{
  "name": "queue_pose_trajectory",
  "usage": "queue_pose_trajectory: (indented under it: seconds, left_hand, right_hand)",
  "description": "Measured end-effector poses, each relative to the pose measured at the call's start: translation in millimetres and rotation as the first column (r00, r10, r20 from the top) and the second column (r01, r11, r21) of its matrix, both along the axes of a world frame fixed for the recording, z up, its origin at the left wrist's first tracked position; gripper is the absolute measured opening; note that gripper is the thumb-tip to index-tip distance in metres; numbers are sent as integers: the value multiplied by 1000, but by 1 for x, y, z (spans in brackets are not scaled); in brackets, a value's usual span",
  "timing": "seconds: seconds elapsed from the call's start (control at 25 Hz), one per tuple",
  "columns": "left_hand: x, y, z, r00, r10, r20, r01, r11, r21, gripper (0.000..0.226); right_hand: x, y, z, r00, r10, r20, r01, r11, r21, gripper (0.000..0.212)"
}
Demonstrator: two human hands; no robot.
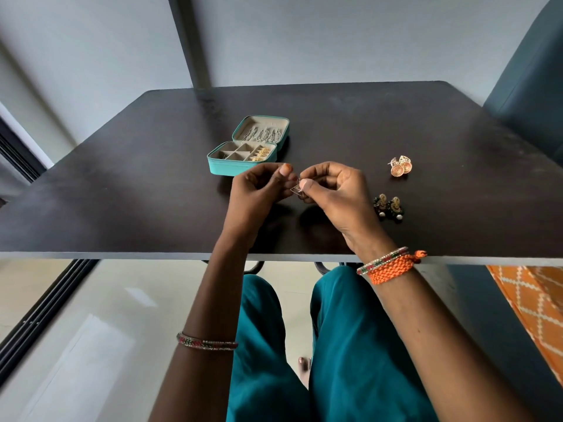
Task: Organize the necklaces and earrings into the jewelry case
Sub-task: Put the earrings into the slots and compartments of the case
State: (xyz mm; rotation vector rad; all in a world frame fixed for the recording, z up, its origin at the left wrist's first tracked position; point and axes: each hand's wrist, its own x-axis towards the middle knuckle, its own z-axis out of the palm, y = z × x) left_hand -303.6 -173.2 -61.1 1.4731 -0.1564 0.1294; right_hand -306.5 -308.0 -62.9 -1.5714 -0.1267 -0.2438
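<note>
A teal jewelry case (219, 167) lies open on the dark table, with silver chains in its lid and gold pieces in one right-hand compartment. Just in front of it, my left hand (262, 190) and my right hand (332, 193) meet above the table and together pinch a small silvery earring (297, 190), mostly hidden by my fingertips. A pair of round orange-gold earrings (401, 169) lies to the right. Nearer me sits a pair of dark green and gold earrings (388, 207) with pearl drops.
The dark table (122, 208) has its front edge close to my wrists. A teal chair back (530, 95) stands at the far right. A grey post (192, 41) rises behind the table. An orange patterned cloth (536, 306) lies low on the right.
</note>
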Motion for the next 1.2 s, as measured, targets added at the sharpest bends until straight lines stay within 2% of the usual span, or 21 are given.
queue_pose_trajectory:
  seconds: [0.12,0.16,0.32,0.44,0.6,0.76,0.92,1.2]
  left_hand:
    - [-4,-3,-2,994,20,110,-41,980,196,9]
    - [-5,-2,-2,992,15,128,-43,976,215,8]
    - [-10,1,2,993,17,116,-27,996,87,10]
    - [-24,1,6,1000,-7,14,7,999,-52,13]
    - [-45,2,11,997,-11,-72,1,992,-127,17]
    - [-61,2,20,998,38,-43,-40,999,-32,24]
    - [-72,3,27,997,78,13,-78,996,31,30]
    - [-78,5,30,992,98,74,-110,979,169,26]
  right_hand:
    - [-3,-1,-2,998,-7,70,8,1000,-7,15]
    - [-3,-1,-2,997,2,80,-2,1000,2,16]
    - [-7,-2,0,997,59,48,-63,995,80,15]
    - [-17,-7,8,985,166,-44,-155,969,190,23]
    - [-33,-14,25,959,268,-91,-261,962,79,41]
    - [-46,-10,36,969,228,-93,-231,972,-30,49]
    - [-53,-10,41,966,240,-99,-243,970,-22,51]
    - [-53,-8,42,967,241,-84,-247,967,-66,46]
